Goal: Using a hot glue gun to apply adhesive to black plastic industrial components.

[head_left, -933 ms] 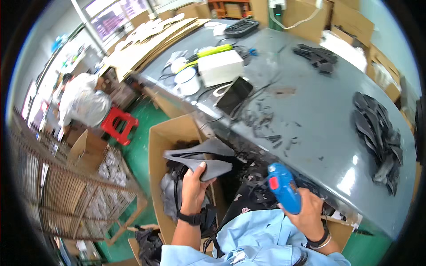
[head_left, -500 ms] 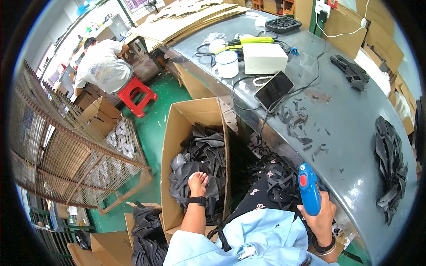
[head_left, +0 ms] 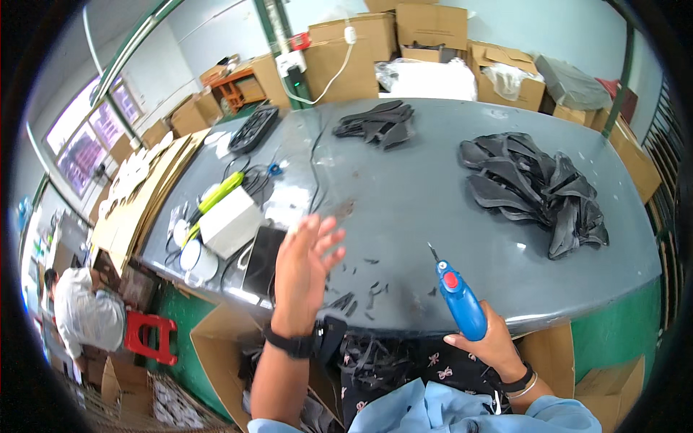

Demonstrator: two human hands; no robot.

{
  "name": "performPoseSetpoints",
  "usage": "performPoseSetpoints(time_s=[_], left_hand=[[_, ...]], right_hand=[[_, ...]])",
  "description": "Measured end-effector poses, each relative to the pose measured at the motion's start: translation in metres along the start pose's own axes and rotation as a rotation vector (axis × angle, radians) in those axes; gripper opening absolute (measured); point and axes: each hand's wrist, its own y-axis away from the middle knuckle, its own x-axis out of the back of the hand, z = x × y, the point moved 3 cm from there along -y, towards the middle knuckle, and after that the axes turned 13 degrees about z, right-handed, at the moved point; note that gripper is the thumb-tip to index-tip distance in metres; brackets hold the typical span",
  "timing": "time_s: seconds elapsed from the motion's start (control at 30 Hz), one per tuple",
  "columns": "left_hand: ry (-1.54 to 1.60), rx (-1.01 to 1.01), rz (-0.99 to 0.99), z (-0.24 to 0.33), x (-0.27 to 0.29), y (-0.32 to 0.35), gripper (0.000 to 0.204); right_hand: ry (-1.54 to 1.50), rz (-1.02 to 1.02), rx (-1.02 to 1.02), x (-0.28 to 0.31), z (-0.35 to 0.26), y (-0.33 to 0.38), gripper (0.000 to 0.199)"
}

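The person's left hand is raised over the near edge of the grey worktable, palm turned away, fingers spread apart and holding nothing. A black wristband sits on that wrist. Just beyond the fingertips lies a black tablet-like slab flat on the table, and beside that a white box with a yellow-green handled tool resting across it and a round white dish near the table edge.

The right hand is lower, at the table's front edge, its fingers wrapped tight round the handle of a blue handheld tool with a red button (a thin metal tip points up and away over the tabletop). Small black offcuts are scattered on the grey surface between the two hands.

Farther out, well apart from both hands, a big heap of black cut pieces lies on the right side of the table, and a smaller black pile near the far edge. A dark keyboard-shaped thing sits at the far left corner with cables trailing.

Below the table on the left an open cardboard carton holds more black material. Beyond it another person in a pale shirt crouches by a red stool. Cardboard boxes are stacked along the back wall.
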Motion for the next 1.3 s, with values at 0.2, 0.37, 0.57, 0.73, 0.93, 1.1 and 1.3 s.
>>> performPoseSetpoints(time_s=[0.2, 0.37, 0.57, 0.73, 0.93, 1.1, 1.3], left_hand=[[-0.324, -0.093, -0.035, -0.012, -0.115, -0.137, 0.025], [-1.163, -0.612, 0.011, -0.044, -0.147, -0.281, 0.021], [-1.622, -0.749, 0.090, -0.102, -0.154, -0.377, 0.031], [-1.611, -0.595, 0.099, -0.123, -0.162, -0.411, 0.046], [-1.605, -0.853, -0.132, -0.107, -0.144, -0.396, 0.034], [-1.392, -0.814, -0.253, -0.130, -0.136, -0.304, 0.027], [-1.336, -0.558, -0.416, -0.132, -0.110, -0.133, 0.029]], right_hand=[[-0.480, -0.059, -0.476, 0.025, 0.042, -0.023, 0.056], [-0.579, -0.187, -0.668, 0.041, 0.047, -0.038, 0.056], [-0.540, -0.243, -0.706, 0.050, 0.046, -0.053, 0.048], [-0.127, -0.354, -0.746, 0.038, 0.080, -0.042, 0.042], [-0.126, -0.334, -0.608, 0.040, 0.080, -0.043, 0.055], [-0.182, -0.323, -0.564, 0.037, 0.092, -0.032, 0.061], [-0.579, -0.386, -0.721, 0.041, 0.062, -0.058, 0.054]])
